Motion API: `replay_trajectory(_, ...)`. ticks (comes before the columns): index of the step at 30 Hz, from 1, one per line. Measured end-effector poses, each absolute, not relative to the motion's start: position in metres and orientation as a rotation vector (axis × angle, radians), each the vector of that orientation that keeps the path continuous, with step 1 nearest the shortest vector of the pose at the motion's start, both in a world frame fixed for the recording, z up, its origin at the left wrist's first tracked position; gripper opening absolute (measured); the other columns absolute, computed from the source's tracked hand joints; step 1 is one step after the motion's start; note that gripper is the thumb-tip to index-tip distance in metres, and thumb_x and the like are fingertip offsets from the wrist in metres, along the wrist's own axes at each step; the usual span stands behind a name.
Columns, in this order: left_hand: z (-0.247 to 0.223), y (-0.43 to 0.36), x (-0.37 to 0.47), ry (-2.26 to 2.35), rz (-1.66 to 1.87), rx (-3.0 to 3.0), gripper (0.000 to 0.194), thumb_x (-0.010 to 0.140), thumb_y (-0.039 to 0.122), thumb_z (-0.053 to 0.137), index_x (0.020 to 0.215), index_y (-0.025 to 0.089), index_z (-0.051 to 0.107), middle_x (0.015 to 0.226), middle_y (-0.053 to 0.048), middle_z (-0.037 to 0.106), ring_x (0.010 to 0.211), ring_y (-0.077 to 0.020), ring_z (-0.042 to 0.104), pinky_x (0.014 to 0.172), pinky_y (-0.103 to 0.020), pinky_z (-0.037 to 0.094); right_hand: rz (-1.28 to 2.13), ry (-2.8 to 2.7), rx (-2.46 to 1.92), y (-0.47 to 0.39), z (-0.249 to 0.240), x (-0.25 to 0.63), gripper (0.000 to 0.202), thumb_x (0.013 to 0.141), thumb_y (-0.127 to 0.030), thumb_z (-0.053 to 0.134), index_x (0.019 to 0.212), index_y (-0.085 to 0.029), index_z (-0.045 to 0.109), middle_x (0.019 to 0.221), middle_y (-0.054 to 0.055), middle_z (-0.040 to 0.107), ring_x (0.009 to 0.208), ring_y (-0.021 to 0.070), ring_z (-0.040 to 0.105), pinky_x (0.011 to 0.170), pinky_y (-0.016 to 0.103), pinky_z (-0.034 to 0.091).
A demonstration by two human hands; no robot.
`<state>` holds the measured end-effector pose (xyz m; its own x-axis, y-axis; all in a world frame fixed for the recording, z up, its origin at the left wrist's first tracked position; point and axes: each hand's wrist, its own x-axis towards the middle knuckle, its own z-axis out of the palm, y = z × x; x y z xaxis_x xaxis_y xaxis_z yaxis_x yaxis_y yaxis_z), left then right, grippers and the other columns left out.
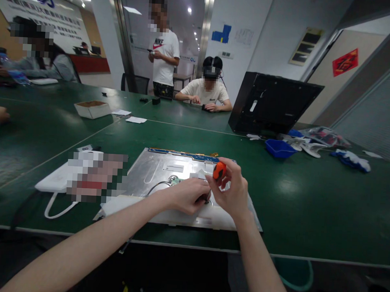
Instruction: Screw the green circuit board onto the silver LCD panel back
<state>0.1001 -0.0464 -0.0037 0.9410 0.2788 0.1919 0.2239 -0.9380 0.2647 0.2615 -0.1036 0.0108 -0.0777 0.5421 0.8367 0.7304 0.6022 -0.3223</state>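
Observation:
A flat silver display panel (pixel 141 178) lies on the green table in front of me. Along its far edge runs a blue circuit board strip (pixel 184 155). My right hand (pixel 235 189) grips the orange-and-black handle of a screwdriver (pixel 219 171) above the panel's right half. Close beside it, my left hand (pixel 192 196) is closed low over the panel, and what its fingers hold is hidden. A small green circuit board (pixel 176 180) with a black cable shows just beyond the left wrist.
Left of the panel are a white power bank (pixel 58 173) and its cable. An open box (pixel 91 109) sits farther back. A black monitor housing (pixel 272 104), a blue tray (pixel 280 148) and gloves (pixel 351 159) stand at right. Other people are around the table.

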Motion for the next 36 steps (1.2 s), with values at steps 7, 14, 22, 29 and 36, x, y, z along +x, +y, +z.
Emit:
replay_trajectory(7,-0.0039,-0.0463,0.1001,0.363,0.343,2.853,0.013,0.073,0.009,0.056,0.083,0.017,0.056,0.083,-0.005,0.062,0.073,-0.0195,0.057,0.064,-0.031,0.044,-0.211,-1.746,-1.061,-0.1029,0.0101,0.2617,0.047,0.087,-0.032,0.064,0.126,-0.025,0.039,0.078,-0.004,0.058,0.050,0.0088,0.054,0.046,0.021,0.043)
replay_trajectory(14,-0.0029,-0.0463,0.1005,0.363,0.327,2.846,0.014,0.072,0.009,0.056,0.084,0.017,0.057,0.084,-0.005,0.063,0.074,-0.0200,0.058,0.065,-0.031,0.045,-0.212,-1.742,-1.054,-0.1027,0.0106,0.2614,0.046,0.087,-0.034,0.064,0.126,-0.026,0.039,0.075,-0.006,0.056,0.049,0.0086,0.052,0.045,0.020,0.042)
replay_trajectory(22,-0.0044,-0.0465,0.0996,0.380,0.353,2.867,0.013,0.073,0.011,0.056,0.085,0.017,0.057,0.086,-0.006,0.063,0.077,-0.0213,0.058,0.067,-0.032,0.044,-0.214,-1.745,-1.060,-0.1027,0.0102,0.2617,0.047,0.087,-0.034,0.064,0.126,-0.025,0.039,0.076,-0.005,0.057,0.050,0.0089,0.053,0.045,0.021,0.043)
replay_trajectory(29,-0.0047,-0.0463,0.0997,0.376,0.354,2.877,0.012,0.073,0.012,0.055,0.083,0.017,0.056,0.083,-0.006,0.062,0.074,-0.0206,0.057,0.065,-0.032,0.044,-0.243,-1.711,-1.050,-0.1039,0.0098,0.2619,0.048,0.086,-0.034,0.066,0.125,-0.025,0.040,0.073,-0.006,0.056,0.048,0.0087,0.051,0.045,0.021,0.042)
replay_trajectory(36,-0.0029,-0.0476,0.0991,0.400,0.322,2.858,0.016,0.075,0.013,0.056,0.091,0.016,0.057,0.089,-0.007,0.064,0.080,-0.0227,0.059,0.071,-0.033,0.047,-0.276,-1.676,-1.014,-0.1043,0.0098,0.2618,0.049,0.084,-0.028,0.067,0.126,-0.024,0.041,0.075,-0.005,0.057,0.048,0.0079,0.051,0.043,0.020,0.042)
